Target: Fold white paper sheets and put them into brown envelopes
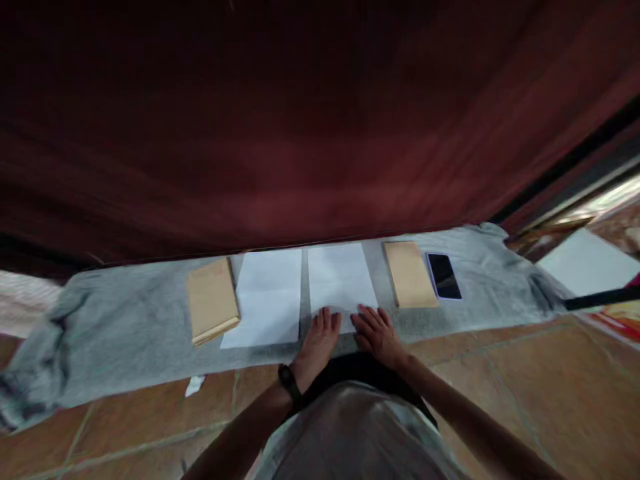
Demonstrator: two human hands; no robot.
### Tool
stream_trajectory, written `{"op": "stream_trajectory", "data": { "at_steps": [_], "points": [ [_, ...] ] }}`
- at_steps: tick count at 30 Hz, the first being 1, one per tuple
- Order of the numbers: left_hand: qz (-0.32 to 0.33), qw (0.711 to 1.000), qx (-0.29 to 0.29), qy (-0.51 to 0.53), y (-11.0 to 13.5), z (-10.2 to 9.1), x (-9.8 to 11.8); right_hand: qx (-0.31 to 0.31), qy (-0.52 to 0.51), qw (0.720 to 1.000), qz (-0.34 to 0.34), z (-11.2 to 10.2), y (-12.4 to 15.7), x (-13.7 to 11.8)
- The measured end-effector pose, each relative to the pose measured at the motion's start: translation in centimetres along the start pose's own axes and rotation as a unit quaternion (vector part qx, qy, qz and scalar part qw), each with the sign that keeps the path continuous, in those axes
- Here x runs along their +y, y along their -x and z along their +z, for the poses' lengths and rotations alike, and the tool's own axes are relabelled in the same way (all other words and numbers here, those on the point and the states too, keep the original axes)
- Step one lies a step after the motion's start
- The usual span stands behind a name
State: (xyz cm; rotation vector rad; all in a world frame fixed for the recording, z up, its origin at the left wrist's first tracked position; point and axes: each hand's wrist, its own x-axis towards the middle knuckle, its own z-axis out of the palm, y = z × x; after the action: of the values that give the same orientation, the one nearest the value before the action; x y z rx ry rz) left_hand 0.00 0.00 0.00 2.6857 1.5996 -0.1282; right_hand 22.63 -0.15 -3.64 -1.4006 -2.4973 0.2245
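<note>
My left hand (320, 340) lies flat with fingers stretched out on the near edge of a white paper sheet (340, 277); a dark band sits on its wrist. My right hand (376, 333) rests flat beside it, fingers spread, on the same sheet's near right corner. Both hands hold nothing. A second white sheet (267, 297) lies just left of the first. Brown envelope stacks flank the sheets, one on the left (213, 308) and one on the right (409, 273). Everything lies on a grey cloth (125, 333) spread on the floor.
A dark phone (444, 276) lies face up right of the right envelopes. A dark red curtain (300, 120) hangs behind the cloth. The tiled floor (525, 387) runs in front, with a small white scrap (195, 385). A white board (587, 261) sits at far right.
</note>
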Motion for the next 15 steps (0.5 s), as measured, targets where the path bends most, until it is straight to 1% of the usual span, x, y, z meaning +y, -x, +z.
{"op": "stream_trajectory", "data": {
  "at_steps": [3,7,11,15],
  "points": [
    [-0.007,1.0,-0.012,0.018,0.0,0.7,-0.2,0.002,-0.002,1.0,0.0,-0.1,0.0,0.0],
    [-0.014,0.998,-0.026,0.053,0.0,1.2,-1.3,0.004,-0.022,1.0,0.003,-0.1,-0.1,0.3],
    [-0.012,0.995,0.006,0.1,0.2,0.9,-2.3,0.001,-0.07,0.997,-0.012,-0.1,0.0,1.5],
    [-0.009,0.986,0.042,0.16,1.2,0.2,-2.5,0.025,-0.123,0.992,-0.02,-0.5,0.6,3.2]
  ]
}}
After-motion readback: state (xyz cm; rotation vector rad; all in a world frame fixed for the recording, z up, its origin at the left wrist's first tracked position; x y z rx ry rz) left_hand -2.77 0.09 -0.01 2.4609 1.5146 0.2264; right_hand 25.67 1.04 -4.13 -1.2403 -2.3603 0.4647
